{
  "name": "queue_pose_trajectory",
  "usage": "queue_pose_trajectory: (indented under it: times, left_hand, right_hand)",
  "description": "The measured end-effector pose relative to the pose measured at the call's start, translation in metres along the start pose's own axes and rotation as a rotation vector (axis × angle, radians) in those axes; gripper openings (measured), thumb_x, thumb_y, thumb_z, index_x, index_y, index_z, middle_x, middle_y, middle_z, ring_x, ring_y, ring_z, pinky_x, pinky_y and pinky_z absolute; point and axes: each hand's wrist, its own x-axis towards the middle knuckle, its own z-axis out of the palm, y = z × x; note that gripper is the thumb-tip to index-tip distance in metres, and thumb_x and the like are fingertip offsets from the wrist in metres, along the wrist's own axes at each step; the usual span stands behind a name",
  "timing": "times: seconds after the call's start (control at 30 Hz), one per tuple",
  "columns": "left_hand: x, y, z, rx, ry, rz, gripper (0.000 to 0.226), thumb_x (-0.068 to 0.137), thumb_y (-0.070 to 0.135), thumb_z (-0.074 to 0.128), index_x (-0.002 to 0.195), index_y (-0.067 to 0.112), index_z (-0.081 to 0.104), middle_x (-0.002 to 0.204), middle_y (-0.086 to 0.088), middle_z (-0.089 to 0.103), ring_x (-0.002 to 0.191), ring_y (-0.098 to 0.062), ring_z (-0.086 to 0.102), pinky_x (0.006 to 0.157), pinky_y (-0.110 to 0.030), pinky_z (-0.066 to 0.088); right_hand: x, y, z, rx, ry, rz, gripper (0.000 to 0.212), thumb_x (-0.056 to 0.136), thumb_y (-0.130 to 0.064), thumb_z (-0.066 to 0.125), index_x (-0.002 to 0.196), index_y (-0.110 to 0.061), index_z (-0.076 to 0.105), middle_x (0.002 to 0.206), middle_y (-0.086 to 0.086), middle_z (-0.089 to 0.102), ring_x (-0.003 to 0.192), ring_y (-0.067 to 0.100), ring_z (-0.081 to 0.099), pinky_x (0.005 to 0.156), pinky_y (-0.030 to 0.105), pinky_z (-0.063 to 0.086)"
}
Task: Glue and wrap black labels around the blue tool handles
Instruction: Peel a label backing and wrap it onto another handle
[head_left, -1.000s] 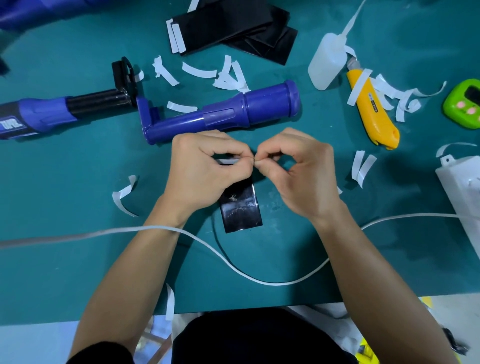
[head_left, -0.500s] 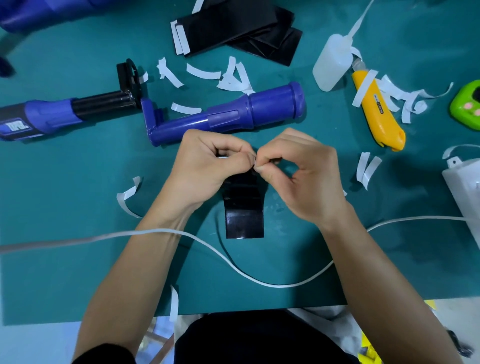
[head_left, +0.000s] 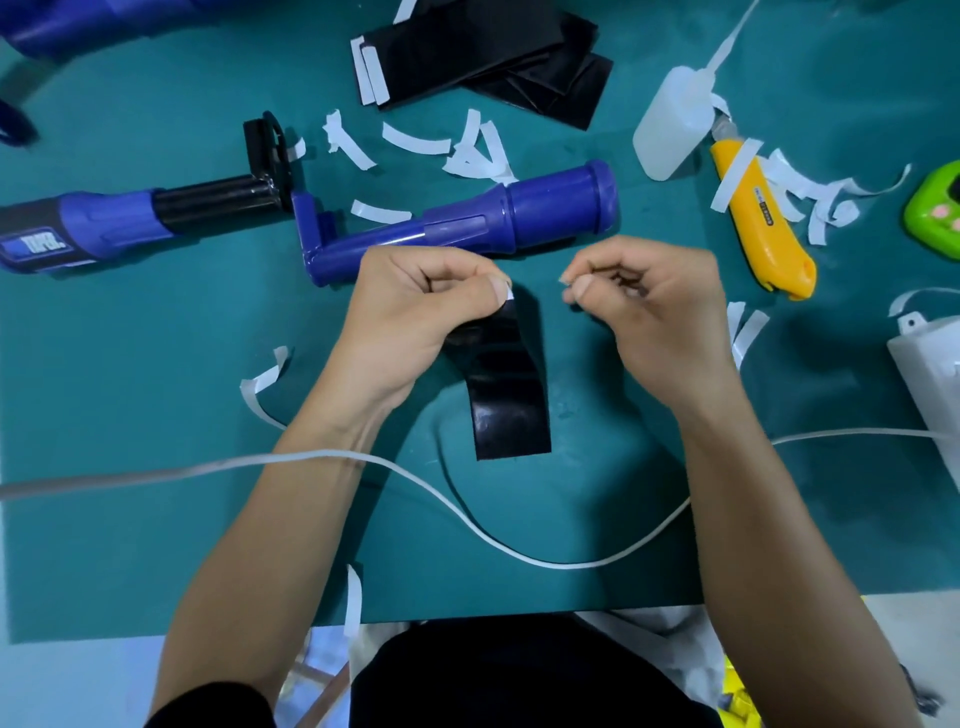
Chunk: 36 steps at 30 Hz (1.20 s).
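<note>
While the left hand (head_left: 415, 312) is pinching the upper end of a black label (head_left: 511, 400) between curled thumb and forefinger, the right hand (head_left: 654, 317) is hovering just beside it, clear of the label. Its fingers are curled, with thumb and forefinger nipping a tiny white scrap (head_left: 565, 280). A sliver of white is showing at the left thumb tip, on the label's top edge. The label is trailing from that grip toward the person, its lower end lying over the teal desk (head_left: 130, 415). Just beyond both hands, the blue tool handle (head_left: 519, 213) is lying on its side. A second tool (head_left: 104, 228) is lying to its left, showing a black section between blue grip and black head. Spare black labels (head_left: 483, 57) are sitting stacked at the far edge, with white backing strips (head_left: 415, 143) lying scattered between them and the handle. On the right, a white glue bottle (head_left: 670, 124) is lying tipped next to a yellow utility knife (head_left: 761, 228). A white cable (head_left: 467, 514) is curving across the desk near the person.
</note>
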Motion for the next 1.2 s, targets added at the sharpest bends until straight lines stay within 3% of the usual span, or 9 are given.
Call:
queue_pose_trajectory:
  times: [0.07, 0.2, 0.33, 0.47, 0.63, 0.73, 0.9, 0.97, 1.2]
  left_hand:
    - [0.001, -0.002, 0.001, 0.025, 0.008, 0.011, 0.01, 0.073, 0.021, 0.079, 0.072, 0.029, 0.083, 0.072, 0.007, 0.077, 0.065, -0.002, 0.065, 0.069, -0.016, 0.052]
    - [0.003, -0.004, 0.001, 0.065, 0.029, 0.032, 0.012, 0.074, 0.023, 0.079, 0.072, 0.034, 0.083, 0.074, 0.007, 0.077, 0.066, -0.003, 0.064, 0.07, -0.017, 0.052]
    - [0.004, -0.008, 0.001, 0.107, 0.038, 0.039, 0.011, 0.075, 0.025, 0.078, 0.073, 0.035, 0.083, 0.076, 0.006, 0.078, 0.069, -0.007, 0.065, 0.072, -0.02, 0.053]
    - [0.005, -0.011, 0.003, 0.132, 0.048, 0.037, 0.008, 0.074, 0.027, 0.079, 0.072, 0.034, 0.083, 0.076, 0.006, 0.078, 0.073, -0.017, 0.062, 0.073, -0.027, 0.052]
    - [0.006, -0.015, 0.005, 0.148, 0.045, 0.043, 0.019, 0.078, 0.015, 0.079, 0.072, 0.033, 0.083, 0.072, 0.007, 0.076, 0.07, -0.015, 0.058, 0.069, -0.023, 0.049]
    - [0.005, -0.017, 0.005, 0.157, 0.04, 0.046, 0.018, 0.078, 0.015, 0.079, 0.072, 0.031, 0.083, 0.072, 0.005, 0.076, 0.07, -0.016, 0.058, 0.069, -0.025, 0.049]
    - [0.005, -0.017, 0.003, 0.163, 0.04, 0.058, 0.02, 0.08, 0.012, 0.079, 0.072, 0.031, 0.083, 0.073, 0.003, 0.075, 0.07, -0.017, 0.057, 0.069, -0.027, 0.048]
    - [0.006, -0.018, 0.004, 0.174, 0.035, 0.06, 0.021, 0.08, 0.011, 0.079, 0.072, 0.03, 0.083, 0.073, 0.002, 0.075, 0.069, -0.014, 0.056, 0.068, -0.025, 0.047]
    - [0.007, -0.022, 0.006, 0.221, 0.019, 0.056, 0.02, 0.082, 0.007, 0.079, 0.075, 0.025, 0.08, 0.069, 0.012, 0.074, 0.061, 0.001, 0.057, 0.064, -0.015, 0.046]
  right_hand:
    - [0.003, 0.004, -0.006, -0.143, 0.01, 0.108, 0.027, 0.087, -0.007, 0.068, 0.074, -0.031, 0.07, 0.072, -0.004, 0.068, 0.064, 0.016, 0.057, 0.064, 0.025, 0.045]
    - [0.002, 0.002, -0.027, -0.298, -0.017, 0.174, 0.014, 0.085, -0.02, 0.074, 0.073, -0.022, 0.066, 0.058, -0.014, 0.057, 0.052, 0.006, 0.046, 0.054, 0.011, 0.032]
    - [-0.009, -0.002, -0.057, -0.365, -0.107, 0.184, 0.024, 0.086, -0.01, 0.076, 0.067, -0.02, 0.066, 0.052, -0.013, 0.055, 0.047, 0.006, 0.046, 0.05, 0.01, 0.034]
    - [-0.025, 0.0, -0.068, -0.572, -0.178, 0.209, 0.021, 0.087, -0.015, 0.078, 0.069, -0.023, 0.07, 0.058, -0.009, 0.065, 0.059, 0.013, 0.059, 0.058, 0.025, 0.047]
    - [-0.036, 0.012, -0.053, -0.765, 0.05, 0.234, 0.024, 0.095, -0.023, 0.071, 0.072, -0.02, 0.064, 0.059, -0.01, 0.059, 0.066, 0.031, 0.059, 0.062, 0.037, 0.047]
    - [-0.036, 0.019, -0.052, -0.735, 0.132, 0.241, 0.025, 0.092, -0.02, 0.072, 0.069, -0.017, 0.063, 0.055, -0.008, 0.056, 0.063, 0.031, 0.056, 0.06, 0.033, 0.04]
    - [-0.032, 0.019, -0.054, -0.554, 0.257, 0.356, 0.021, 0.078, -0.026, 0.083, 0.067, -0.02, 0.065, 0.051, -0.012, 0.058, 0.056, 0.019, 0.059, 0.059, 0.033, 0.055]
    - [-0.028, 0.021, -0.058, -0.552, 0.3, 0.399, 0.031, 0.07, -0.035, 0.089, 0.07, -0.022, 0.061, 0.054, -0.015, 0.059, 0.053, 0.011, 0.055, 0.055, 0.025, 0.046]
    - [-0.025, 0.03, -0.067, -0.544, 0.238, 0.374, 0.042, 0.069, -0.039, 0.093, 0.08, -0.025, 0.054, 0.063, -0.005, 0.061, 0.056, 0.012, 0.054, 0.054, 0.022, 0.046]
